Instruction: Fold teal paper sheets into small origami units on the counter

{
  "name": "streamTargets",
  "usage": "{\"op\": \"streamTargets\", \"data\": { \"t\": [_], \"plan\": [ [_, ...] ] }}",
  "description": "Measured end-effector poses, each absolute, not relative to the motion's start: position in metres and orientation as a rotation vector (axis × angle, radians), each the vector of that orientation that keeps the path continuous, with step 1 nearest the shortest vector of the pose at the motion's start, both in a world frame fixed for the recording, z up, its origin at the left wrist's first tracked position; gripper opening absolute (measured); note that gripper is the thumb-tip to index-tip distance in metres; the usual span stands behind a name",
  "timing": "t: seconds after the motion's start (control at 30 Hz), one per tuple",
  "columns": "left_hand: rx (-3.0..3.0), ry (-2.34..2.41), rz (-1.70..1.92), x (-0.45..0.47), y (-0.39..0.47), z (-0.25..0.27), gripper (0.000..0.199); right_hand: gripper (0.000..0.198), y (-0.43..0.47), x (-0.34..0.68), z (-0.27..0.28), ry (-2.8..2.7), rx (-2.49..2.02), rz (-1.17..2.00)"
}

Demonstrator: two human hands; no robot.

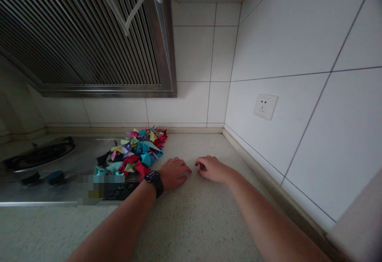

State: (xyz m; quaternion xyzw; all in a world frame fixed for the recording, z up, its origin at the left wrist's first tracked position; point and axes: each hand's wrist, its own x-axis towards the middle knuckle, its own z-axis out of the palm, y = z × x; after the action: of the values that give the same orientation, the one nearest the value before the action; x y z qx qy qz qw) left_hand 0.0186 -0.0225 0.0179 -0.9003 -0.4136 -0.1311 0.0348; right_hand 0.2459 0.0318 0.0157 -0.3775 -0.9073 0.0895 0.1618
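Note:
My left hand (pixel 175 173) rests palm down on the speckled stone countertop (pixel 191 222), a black smartwatch (pixel 154 183) on its wrist. Its fingers are loosely stretched and apart, with nothing seen in them. Just right of it, my right hand (pixel 211 168) lies on the same counter, its fingers bent down. A dark gap shows between its thumb and fingers, and no thing is visible there. The two hands do not touch. Nearest to my left hand is a heap of colourful folded paper pieces (pixel 145 148), partly on the stove's edge.
A steel gas stove (pixel 86 162) with a black burner (pixel 40 154) and knobs (pixel 55 177) is at left. A range hood (pixel 104 91) hangs above it, with a white cable (pixel 140 5) dangling. A wall socket (pixel 266 107) sits on the tiled right wall (pixel 298 35). A small patch near the stove front is pixelated.

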Motion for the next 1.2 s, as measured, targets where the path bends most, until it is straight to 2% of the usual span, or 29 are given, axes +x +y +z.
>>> {"op": "streamTargets", "data": {
  "t": [0.7, 1.07, 1.2],
  "plan": [
    [-2.809, -1.225, -0.435, 0.021, -0.022, 0.019, 0.030, 0.025, 0.033, 0.242, 0.015, -2.643, -1.087, 0.206],
    [-2.792, -1.427, -0.683, 0.010, -0.015, 0.006, 0.031, 0.028, 0.034, 0.243, 0.012, -2.645, -1.088, 0.200],
    [-2.695, -1.591, -0.890, 0.008, -0.003, -0.004, 0.031, 0.028, 0.035, 0.243, 0.013, -2.668, -1.106, 0.200]
  ]
}}
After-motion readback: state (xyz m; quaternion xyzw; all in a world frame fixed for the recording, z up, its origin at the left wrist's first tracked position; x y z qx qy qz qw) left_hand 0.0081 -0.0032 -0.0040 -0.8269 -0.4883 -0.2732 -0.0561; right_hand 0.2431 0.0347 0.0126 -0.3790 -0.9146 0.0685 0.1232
